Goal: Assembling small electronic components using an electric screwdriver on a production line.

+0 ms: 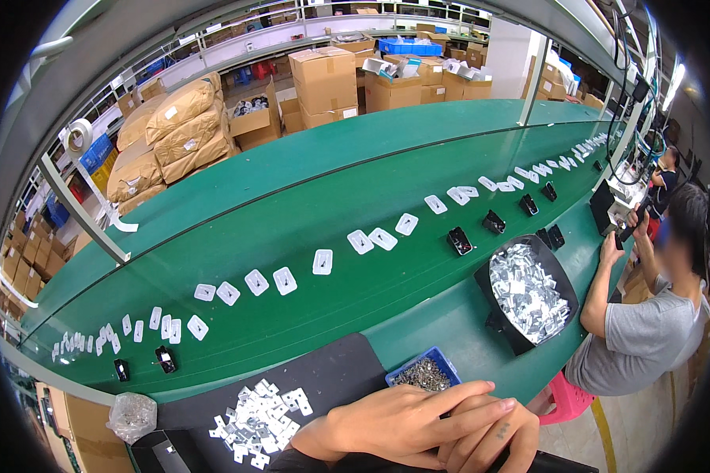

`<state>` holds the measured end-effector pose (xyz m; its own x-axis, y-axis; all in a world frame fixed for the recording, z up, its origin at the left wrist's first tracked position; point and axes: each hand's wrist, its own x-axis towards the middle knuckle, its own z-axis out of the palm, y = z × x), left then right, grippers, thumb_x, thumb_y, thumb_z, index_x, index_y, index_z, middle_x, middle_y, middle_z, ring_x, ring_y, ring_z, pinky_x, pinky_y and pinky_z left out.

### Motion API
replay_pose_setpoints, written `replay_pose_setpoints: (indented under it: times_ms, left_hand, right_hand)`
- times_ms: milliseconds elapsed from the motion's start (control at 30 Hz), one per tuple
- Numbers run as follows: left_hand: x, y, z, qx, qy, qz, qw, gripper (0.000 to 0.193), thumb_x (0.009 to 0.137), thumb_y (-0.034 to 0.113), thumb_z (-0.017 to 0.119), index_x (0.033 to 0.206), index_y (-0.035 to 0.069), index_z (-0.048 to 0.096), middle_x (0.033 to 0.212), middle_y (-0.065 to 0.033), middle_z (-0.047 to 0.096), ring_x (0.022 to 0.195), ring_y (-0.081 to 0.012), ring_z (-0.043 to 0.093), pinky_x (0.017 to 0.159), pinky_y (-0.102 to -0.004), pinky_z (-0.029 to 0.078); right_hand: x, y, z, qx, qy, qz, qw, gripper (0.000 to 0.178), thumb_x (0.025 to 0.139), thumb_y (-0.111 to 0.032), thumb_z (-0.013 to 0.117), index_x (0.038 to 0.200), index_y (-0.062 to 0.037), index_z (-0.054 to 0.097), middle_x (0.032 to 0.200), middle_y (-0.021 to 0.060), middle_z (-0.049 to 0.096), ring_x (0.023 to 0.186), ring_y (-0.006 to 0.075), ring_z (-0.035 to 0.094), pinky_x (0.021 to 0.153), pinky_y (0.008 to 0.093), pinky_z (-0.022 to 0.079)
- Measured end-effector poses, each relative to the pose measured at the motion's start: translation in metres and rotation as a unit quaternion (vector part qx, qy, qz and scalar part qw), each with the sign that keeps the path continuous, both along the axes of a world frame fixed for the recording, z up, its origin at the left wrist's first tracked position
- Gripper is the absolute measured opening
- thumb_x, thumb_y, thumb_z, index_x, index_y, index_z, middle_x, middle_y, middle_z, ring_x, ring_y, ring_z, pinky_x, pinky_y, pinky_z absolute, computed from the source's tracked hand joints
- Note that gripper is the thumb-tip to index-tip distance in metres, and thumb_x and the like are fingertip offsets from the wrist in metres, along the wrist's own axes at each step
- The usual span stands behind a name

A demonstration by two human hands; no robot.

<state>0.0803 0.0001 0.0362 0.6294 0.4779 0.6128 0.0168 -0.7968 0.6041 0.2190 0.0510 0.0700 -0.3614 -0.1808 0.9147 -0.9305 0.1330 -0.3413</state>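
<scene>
My left hand [394, 426] reaches in from the lower edge and lies across my right hand [497, 437], touching it. The left fingers are stretched out to the right, and nothing shows in them. My right fingers look bent, but their tips and palm are hidden, so I cannot tell what they hold. Just beyond the hands, a blue bin [454, 370] holds many small metal parts [424, 375]. A loose pile of white and silver flat metal pieces [260, 422] lies on a black mat [331, 366] to the left.
A black bin [487, 276] of silver pieces [528, 292] stands to the right. White trays [322, 262] and small black boxes [459, 241] line the green conveyor belt [292, 331]. A bag [132, 418] lies left. A co-worker [647, 315] sits at right by a pink stool [564, 400].
</scene>
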Motion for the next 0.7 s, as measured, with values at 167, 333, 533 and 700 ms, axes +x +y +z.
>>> replay_pose_setpoints:
  times_ms: [167, 333, 533, 700]
  left_hand:
    - [0.001, 0.001, 0.0, 0.01, 0.0, 0.004, 1.0, 0.077, 0.081, 0.024, 0.067, 0.147, 0.012, 0.03, 0.13, -0.0241, 0.047, 0.072, -0.0339, 0.068, 0.057, -0.0391, 0.058]
    - [-0.002, 0.0, 0.002, -0.01, 0.012, 0.003, 1.0, 0.07, 0.082, 0.024, 0.068, 0.142, 0.009, 0.038, 0.131, -0.0247, 0.048, 0.078, -0.0327, 0.069, 0.061, -0.0371, 0.058]
    - [0.0, -0.001, 0.001, -0.027, 0.018, -0.001, 0.999, 0.062, 0.083, 0.024, 0.068, 0.138, 0.007, 0.045, 0.131, -0.0251, 0.05, 0.086, -0.0314, 0.069, 0.066, -0.0348, 0.058]
    - [-0.003, -0.003, 0.002, -0.024, 0.02, 0.003, 1.0, 0.062, 0.083, 0.024, 0.068, 0.138, 0.007, 0.044, 0.132, -0.0248, 0.049, 0.086, -0.0314, 0.069, 0.067, -0.0349, 0.058]
  right_hand:
    - [0.001, -0.003, 0.0, -0.009, 0.003, -0.019, 1.0, 0.022, 0.097, -0.005, 0.039, 0.097, -0.0019, 0.062, 0.078, 0.0146, 0.063, 0.062, 0.0221, 0.062, 0.057, 0.0305, 0.05]
    - [0.0, -0.008, -0.004, -0.035, 0.014, -0.044, 0.998, 0.023, 0.097, -0.005, 0.038, 0.097, -0.0017, 0.061, 0.077, 0.014, 0.063, 0.06, 0.0211, 0.061, 0.055, 0.029, 0.05]
    - [0.007, -0.004, 0.001, -0.035, -0.048, -0.015, 0.998, 0.023, 0.097, -0.005, 0.039, 0.097, -0.0023, 0.062, 0.076, 0.0139, 0.063, 0.061, 0.0213, 0.061, 0.056, 0.0296, 0.05]
    - [-0.001, -0.004, 0.0, -0.025, -0.008, -0.02, 0.999, 0.023, 0.097, -0.005, 0.039, 0.098, -0.0028, 0.062, 0.077, 0.0138, 0.063, 0.061, 0.0215, 0.061, 0.057, 0.0296, 0.05]
